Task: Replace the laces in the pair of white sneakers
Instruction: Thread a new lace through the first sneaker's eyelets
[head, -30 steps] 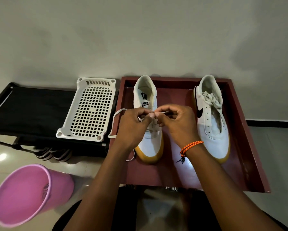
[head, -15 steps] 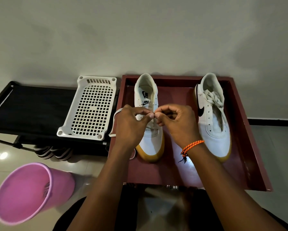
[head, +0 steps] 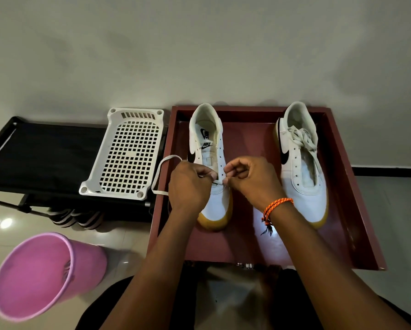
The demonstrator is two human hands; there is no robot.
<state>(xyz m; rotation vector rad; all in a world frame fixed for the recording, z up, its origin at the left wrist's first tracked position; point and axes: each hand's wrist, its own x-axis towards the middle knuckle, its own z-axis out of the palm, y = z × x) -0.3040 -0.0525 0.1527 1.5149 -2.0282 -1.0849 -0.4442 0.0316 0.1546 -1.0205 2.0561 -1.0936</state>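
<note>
Two white sneakers with gum soles stand in a dark red tray. The left sneaker has bare eyelets near its tongue. Over its lower eyelets my left hand pinches a white lace, which loops out to the left over the tray's rim. My right hand pinches the lace tip at the shoe's right eyelet row, fingertips almost meeting the left hand's. The right sneaker holds a loose bundle of white lace at its opening. The lower part of the left shoe's lacing is hidden behind my hands.
A white perforated plastic basket rests on a black rack left of the tray, with striped sandals beneath. A pink bucket stands on the tiled floor at lower left. A grey wall rises behind.
Both hands have shifted slightly down toward the shoe's toe, still pinching the lace. The eyelets by the tongue show more now.
</note>
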